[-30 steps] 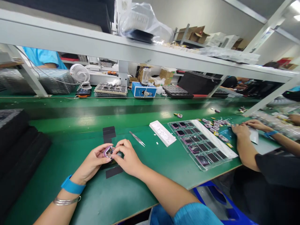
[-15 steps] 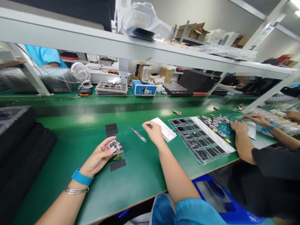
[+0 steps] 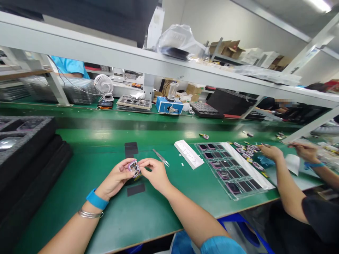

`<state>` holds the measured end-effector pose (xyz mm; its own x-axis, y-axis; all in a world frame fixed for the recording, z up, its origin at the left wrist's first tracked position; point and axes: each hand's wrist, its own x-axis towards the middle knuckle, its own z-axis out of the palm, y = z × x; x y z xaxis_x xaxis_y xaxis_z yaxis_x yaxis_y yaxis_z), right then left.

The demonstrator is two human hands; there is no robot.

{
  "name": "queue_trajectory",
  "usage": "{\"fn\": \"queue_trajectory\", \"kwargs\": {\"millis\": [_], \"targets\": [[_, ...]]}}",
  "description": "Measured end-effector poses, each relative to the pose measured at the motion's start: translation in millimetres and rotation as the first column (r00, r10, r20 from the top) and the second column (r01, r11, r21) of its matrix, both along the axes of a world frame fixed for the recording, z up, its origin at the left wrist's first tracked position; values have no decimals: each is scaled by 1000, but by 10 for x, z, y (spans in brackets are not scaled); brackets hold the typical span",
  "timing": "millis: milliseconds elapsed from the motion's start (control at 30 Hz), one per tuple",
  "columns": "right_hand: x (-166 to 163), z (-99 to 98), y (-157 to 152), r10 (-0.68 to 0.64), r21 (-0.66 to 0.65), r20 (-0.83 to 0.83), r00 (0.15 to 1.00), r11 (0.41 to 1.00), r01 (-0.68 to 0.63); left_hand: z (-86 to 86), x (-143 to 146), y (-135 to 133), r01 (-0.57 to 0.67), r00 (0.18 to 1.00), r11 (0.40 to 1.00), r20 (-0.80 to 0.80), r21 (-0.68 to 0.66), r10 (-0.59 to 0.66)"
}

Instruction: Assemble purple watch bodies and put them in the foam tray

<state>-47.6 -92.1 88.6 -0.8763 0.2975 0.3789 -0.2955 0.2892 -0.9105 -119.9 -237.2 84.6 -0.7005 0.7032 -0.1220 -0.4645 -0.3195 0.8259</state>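
Note:
A small rounded device housing (image 3: 134, 168) with a purple rim and exposed circuitry is held between the fingers and thumb of my left hand (image 3: 116, 178). A yellow strip shows just below it. My right hand (image 3: 155, 173) has its thumb and fingers pinched together at the housing's right edge; whether a small piece is between them is hidden. Metal tweezers (image 3: 161, 157) lie on the green bench, beyond my right hand. Dark rectangular pads (image 3: 136, 190) lie below and above the housing on the bench.
A white block (image 3: 188, 154) with tiny marks sits right of the tweezers. Further right is a clear tray (image 3: 235, 197) of purple-rimmed housings and dark screens. Black foam trays (image 3: 31, 169) are stacked at left. A co-worker's hands (image 3: 272, 152) work at right among several small housings.
My right hand has moved left from near the white block to the housing in my left hand. The camera view has shifted, and the co-worker's hands have moved slightly.

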Motion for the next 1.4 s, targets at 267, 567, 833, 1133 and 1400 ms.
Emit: {"fn": "queue_trajectory", "kwargs": {"millis": [267, 567, 833, 1133, 1400], "targets": [[59, -85, -95, -72, 481, -90, 993, 870, 107, -30, 29, 31, -71, 996, 996, -48, -54, 68], [-45, -105, 19, 476, -564, 281, 833, 785, -258, -35, -69, -66, -56, 998, 998, 20, 30, 55], [-56, 20, 242, 501, -582, 339, 796, 776, -241, -28, -114, -114, -16, 999, 998, 45, 57, 13], [61, 176, 241, 534, -555, 87, 841, 727, -404, 43, -41, -91, 97, 994, 995, 59, -36, -95], [52, 103, 160, 206, 6, 54, 977, 978, -207, 20, -9, -70, 218, 974, 971, 89, -101, -209]]}}
